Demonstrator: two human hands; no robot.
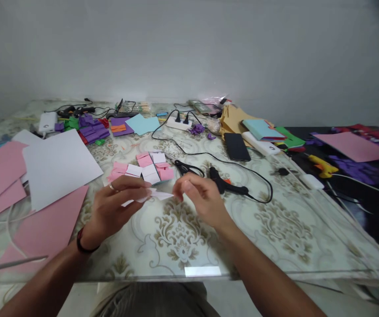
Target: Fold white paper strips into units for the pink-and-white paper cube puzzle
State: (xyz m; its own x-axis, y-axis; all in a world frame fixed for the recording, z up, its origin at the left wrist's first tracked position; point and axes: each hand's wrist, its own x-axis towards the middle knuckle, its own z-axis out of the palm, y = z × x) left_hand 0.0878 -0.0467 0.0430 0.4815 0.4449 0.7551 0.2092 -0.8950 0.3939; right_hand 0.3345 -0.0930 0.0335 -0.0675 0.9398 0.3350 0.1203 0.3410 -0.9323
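The grip of the left hand (pixel 118 200) is narrow, thumb and fingers pinched on a folded white paper (pixel 161 194), held low above the desk (pixel 229 246). The pinch sits at one end, presumably so that the pointed end stays free for the other hand. The right hand (pixel 202 198) is half curled beside that point; I cannot tell whether its fingertips touch the paper or stop just short.

To the left, a large white sheet (pixel 59 169) overlaps a pink sheet (pixel 53 220), both seemingly kept aside to leave room in front of the body.

Just beyond the hands lies a cluster of pink and white folded pieces (pixel 150 173), near enough, it seems, to be reached without leaning. To its right rest black-handled scissors (pixel 180 165) and a black glue gun (pixel 222 182), probably put there to suit the right hand.

Farther off are a dark phone (pixel 237 146) and, to the left, a heap of purple folded pieces (pixel 93 132). Towards the back sits a white power strip (pixel 179 123), likely placed there to keep plugs and cords out of the way.
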